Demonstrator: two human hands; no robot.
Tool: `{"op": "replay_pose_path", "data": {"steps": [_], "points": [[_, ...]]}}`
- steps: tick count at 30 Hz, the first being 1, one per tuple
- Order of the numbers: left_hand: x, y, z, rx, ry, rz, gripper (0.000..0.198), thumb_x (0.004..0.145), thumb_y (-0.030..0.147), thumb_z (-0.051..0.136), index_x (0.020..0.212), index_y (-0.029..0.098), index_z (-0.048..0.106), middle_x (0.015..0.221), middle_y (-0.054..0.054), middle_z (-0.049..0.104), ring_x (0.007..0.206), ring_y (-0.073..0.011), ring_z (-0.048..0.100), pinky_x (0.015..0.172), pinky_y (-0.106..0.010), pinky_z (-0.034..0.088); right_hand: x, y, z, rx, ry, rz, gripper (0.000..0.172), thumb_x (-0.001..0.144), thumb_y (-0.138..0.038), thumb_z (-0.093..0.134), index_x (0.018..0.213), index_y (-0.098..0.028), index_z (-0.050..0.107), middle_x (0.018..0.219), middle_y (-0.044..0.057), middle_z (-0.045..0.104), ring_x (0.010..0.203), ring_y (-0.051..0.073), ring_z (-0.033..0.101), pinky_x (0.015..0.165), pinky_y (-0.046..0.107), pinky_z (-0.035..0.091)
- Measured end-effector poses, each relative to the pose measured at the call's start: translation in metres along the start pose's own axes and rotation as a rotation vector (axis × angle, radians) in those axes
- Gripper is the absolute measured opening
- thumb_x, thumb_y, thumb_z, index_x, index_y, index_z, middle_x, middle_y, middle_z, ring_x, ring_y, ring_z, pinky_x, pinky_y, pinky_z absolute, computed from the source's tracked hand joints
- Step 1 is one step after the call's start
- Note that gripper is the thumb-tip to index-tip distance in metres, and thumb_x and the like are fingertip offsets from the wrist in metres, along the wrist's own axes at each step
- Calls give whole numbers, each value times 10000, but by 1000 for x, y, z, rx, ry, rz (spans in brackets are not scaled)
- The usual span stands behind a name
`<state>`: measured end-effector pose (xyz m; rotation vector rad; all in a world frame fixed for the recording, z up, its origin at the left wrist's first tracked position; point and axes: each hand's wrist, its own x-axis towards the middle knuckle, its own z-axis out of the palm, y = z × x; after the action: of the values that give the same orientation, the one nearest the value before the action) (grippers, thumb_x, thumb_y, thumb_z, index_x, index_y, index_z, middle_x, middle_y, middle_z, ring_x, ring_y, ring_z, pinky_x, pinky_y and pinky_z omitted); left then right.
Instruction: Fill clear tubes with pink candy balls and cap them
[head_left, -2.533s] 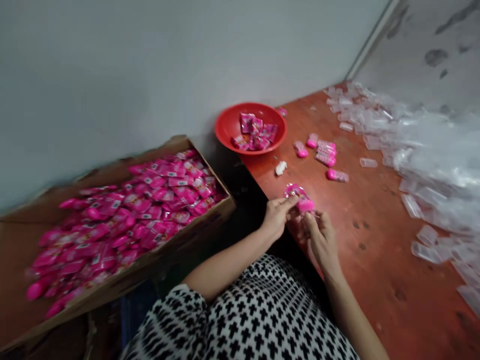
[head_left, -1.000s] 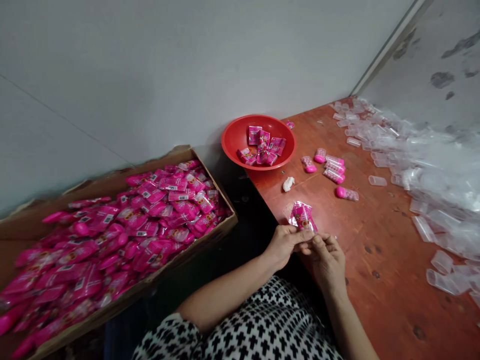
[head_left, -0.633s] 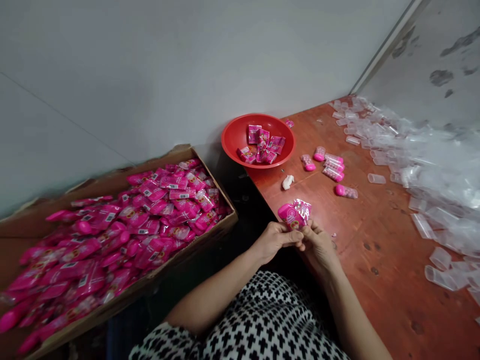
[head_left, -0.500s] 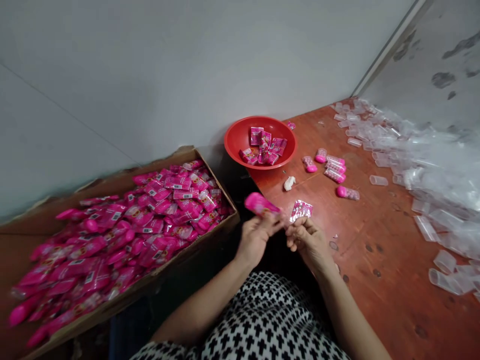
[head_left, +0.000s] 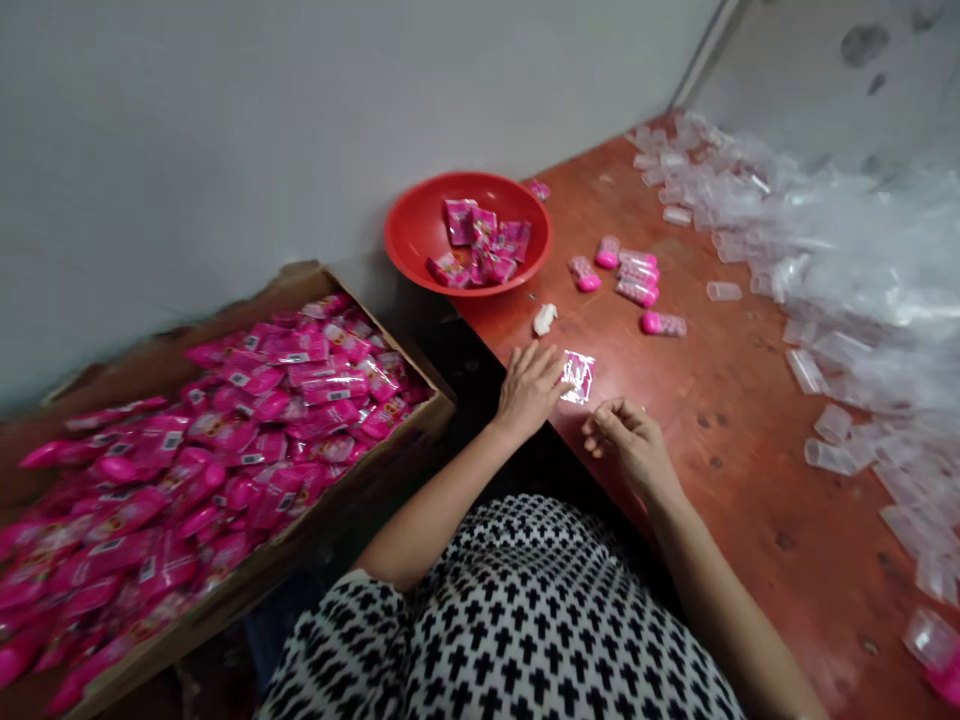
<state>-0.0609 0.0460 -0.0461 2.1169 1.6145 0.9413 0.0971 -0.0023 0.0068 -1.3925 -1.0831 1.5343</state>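
Packs [head_left: 341,387] at nine o'clock are wrapped; capped tubes [head_left: 637,291] at one, unwrapped. The left hand [head_left: 527,393] is spread at a sachet's [head_left: 580,376] edge; the right hand [head_left: 627,439] is curled, grip unclear.

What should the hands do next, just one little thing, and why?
I think the left hand might best pinch the shiny packet. The packet lies on the table, right by that hand's fingertips, and the hand is spread open, with nothing seen in its grasp. The right hand is close too, but its fingers are curled.
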Motion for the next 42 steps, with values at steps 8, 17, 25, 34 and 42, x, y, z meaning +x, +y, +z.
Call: {"op": "replay_pose_path", "data": {"steps": [8, 17, 25, 34, 42], "points": [[6, 1, 18, -7, 63, -54, 221, 858, 338, 577, 1017, 271, 715, 1249, -26, 630, 1307, -278, 436, 1133, -560, 213, 12, -1, -28, -61, 41, -4, 334, 726, -490, 685, 741, -192, 537, 663, -8, 647, 503, 97, 580, 472, 216, 449], [-1, 6, 16, -202, 279, 55, 185, 861, 282, 578, 963, 246, 728, 1233, -56, 636, 1229, -243, 529, 1090, -505, 337, 60, -8, -9, -33, 130, -137, 439, 690, -440, 716, 1000, -188, 533, 769, -7, 668, 650, 122, 618, 594, 246, 473], [-5, 24, -13, -1079, 14, -506, 399, 746, 457, 679, 1014, 164, 715, 983, -92, 723, 894, -231, 693, 828, -373, 563, 63, -27, 4, 50, 100, -186, 478, 572, -324, 798, 954, -195, 541, 602, -67, 623, 551, 115, 586, 576, 254, 461], [-1, 29, -18, -1211, -122, -708, 298, 581, 401, 806, 638, 119, 728, 609, -22, 659, 584, -105, 616, 621, -215, 534, 64, -15, 1, -67, 77, -153, 431, 597, -401, 786, 898, -187, 564, 569, -53, 610, 502, 113, 551, 523, 240, 422], [1, 27, -20, -1380, 26, -938, 345, 450, 343, 871, 606, 93, 691, 605, -52, 676, 531, -110, 612, 542, -214, 522, 115, -50, -81, -1006, 387, -360, 250, 850, -257, 502, 1015, -151, 657, 1009, 128, 695, 893, 245, 621, 807, 369, 445]]}}
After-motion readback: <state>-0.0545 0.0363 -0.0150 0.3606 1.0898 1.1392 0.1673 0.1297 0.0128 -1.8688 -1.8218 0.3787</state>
